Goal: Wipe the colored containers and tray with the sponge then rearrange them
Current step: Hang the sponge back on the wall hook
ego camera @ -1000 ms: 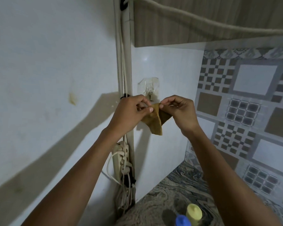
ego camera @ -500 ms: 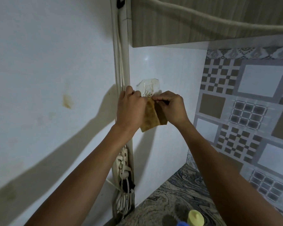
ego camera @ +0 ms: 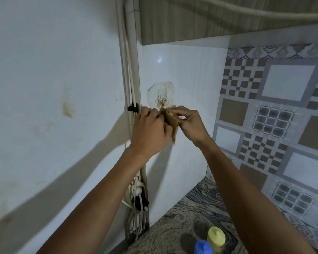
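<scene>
A thin brown sponge (ego camera: 173,123) hangs between both my hands, held up against the white wall just under a clear stick-on hook (ego camera: 161,96). My left hand (ego camera: 149,131) grips its left side and covers most of it. My right hand (ego camera: 187,123) pinches its top right edge with thumb and forefinger. At the bottom edge stand a yellow container (ego camera: 216,239) and a blue container (ego camera: 203,247), only their tops showing. No tray is in view.
A marbled counter (ego camera: 187,213) runs along the bottom right, under a patterned tile wall (ego camera: 275,110). A wooden cabinet (ego camera: 209,17) hangs overhead. White cables and a power strip (ego camera: 136,191) run down the wall corner on the left.
Both hands have carried the sponge up and closer to the wall hook. The sponge now looks folded narrower between the fingers.
</scene>
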